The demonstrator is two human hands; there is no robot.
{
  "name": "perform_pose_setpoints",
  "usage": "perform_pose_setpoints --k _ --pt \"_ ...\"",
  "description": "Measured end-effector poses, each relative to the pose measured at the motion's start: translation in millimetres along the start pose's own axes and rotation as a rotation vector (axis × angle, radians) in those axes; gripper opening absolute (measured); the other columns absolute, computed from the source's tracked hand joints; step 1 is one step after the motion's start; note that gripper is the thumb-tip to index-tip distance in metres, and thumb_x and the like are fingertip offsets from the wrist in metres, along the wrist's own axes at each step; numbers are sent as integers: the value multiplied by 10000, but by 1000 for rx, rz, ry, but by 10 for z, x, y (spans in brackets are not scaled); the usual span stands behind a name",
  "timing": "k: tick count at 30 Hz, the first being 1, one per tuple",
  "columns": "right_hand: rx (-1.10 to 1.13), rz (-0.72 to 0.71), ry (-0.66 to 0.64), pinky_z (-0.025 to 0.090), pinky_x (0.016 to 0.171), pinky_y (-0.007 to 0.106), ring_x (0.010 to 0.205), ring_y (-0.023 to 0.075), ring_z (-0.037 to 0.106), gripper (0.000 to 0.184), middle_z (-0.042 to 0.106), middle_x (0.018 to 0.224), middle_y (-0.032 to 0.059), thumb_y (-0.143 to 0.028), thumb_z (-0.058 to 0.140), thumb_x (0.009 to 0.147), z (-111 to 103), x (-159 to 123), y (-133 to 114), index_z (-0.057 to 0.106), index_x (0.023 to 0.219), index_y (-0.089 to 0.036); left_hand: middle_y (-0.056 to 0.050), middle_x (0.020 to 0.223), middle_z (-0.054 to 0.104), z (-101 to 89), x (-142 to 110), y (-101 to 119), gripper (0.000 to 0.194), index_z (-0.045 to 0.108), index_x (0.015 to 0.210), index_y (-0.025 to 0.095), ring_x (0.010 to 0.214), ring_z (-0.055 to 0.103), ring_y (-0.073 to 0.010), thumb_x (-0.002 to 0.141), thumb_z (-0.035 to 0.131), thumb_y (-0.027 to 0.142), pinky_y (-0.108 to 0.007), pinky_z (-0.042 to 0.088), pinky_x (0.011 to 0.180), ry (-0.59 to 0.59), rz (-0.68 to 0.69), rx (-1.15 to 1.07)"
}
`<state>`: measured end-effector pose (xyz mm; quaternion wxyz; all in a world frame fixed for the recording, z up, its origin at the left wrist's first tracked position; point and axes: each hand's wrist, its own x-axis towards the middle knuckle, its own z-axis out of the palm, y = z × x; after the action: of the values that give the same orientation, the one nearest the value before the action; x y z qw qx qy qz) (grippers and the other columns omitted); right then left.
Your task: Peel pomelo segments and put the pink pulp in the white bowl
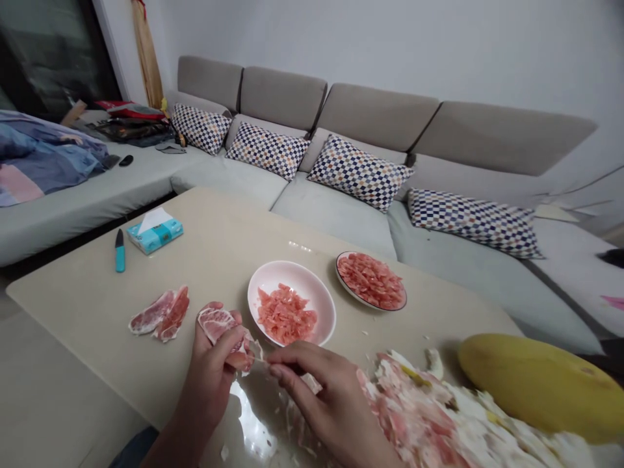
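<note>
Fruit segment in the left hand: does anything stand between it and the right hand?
Only a thin pale strip, reaching from the fruit segment to the right hand; nothing else visible stands between. The white bowl sits beyond, not between.

The segment (214,323) at lower centre is pink and white, the central bowl (320,299) white, its pulp (287,315) pink. Lower right, the fruit (541,383) is yellow-green. Cushions (361,170) across the upper frame are checked navy, white and orange.

Left hand (214,364) cupped, fingers (236,317) curled, thumb (229,343) bent across; bare left forearm (179,429) angled below them. Right hand (334,390) knuckles up, index finger (305,355) and right thumb (295,387) pinched, tips just right of the left fingers.
</note>
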<state>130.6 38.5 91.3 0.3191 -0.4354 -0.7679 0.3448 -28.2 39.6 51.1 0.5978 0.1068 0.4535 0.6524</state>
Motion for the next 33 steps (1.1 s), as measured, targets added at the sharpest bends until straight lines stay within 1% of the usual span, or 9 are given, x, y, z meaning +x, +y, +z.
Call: perform_pose_setpoints --k 4,6,9,15,22,25,28,31,33 --pt "1 43 11 461 679 229 715 134 635 133 704 789 -6 -208 574 916 -25 -6 -17 687 846 -210 -36 1012 655 29 -24 11 733 403 1296 270 583 602 -88 677 794 219 -221 482 554 0 -33 20" --pt "2 54 12 455 663 230 701 134 627 140 698 778 -5 -224 567 919 -18 -7 -17 683 842 -207 -37 1014 657 36 -29 17 715 416 1276 263 596 612 -90 672 796 220 -225 493 574 4 -36 17" --pt "-17 49 33 447 659 233 705 137 624 163 694 779 -4 -233 540 934 -8 -5 -17 677 847 -211 -33 1014 650 34 -27 20 688 439 1241 249 615 620 -87 659 804 212 -215 501 589 11 -21 15" --pt "-50 25 62 450 684 240 740 150 629 171 691 816 12 -230 503 952 11 0 1 644 857 -211 -20 969 653 42 -16 17 722 432 1258 257 535 570 -67 644 807 196 -212 485 547 -16 -45 -7" --pt "-203 -40 124 452 685 271 757 185 636 164 682 828 44 -215 474 957 52 -22 53 621 883 -203 7 963 635 27 5 8 708 427 1248 308 621 623 -98 662 802 177 -214 487 573 -25 -28 -39" --pt "-221 -41 172 463 674 270 749 187 637 153 679 833 48 -220 466 960 -2 -28 75 609 906 -205 3 969 638 -8 45 10 707 438 1254 310 592 612 -93 662 803 181 -218 476 558 -7 -14 -38" --pt "-194 -22 237 482 669 256 738 176 644 147 685 850 43 -235 475 963 -86 -14 99 618 940 -212 6 942 633 -30 76 21 694 452 1252 303 543 568 -75 666 805 192 -213 444 519 -18 -15 -36" --pt "-128 16 242 500 658 242 715 166 652 153 686 841 35 -260 489 965 -144 7 116 634 946 -215 7 932 624 -34 78 47 677 443 1245 301 548 547 -70 680 801 199 -201 413 492 -74 -49 -26" --pt "-92 52 240 507 653 240 705 166 653 161 682 824 33 -281 494 966 -158 17 122 637 939 -212 22 883 604 -31 65 75 650 441 1220 291 547 532 -67 685 802 212 -189 387 473 -117 -73 -18"
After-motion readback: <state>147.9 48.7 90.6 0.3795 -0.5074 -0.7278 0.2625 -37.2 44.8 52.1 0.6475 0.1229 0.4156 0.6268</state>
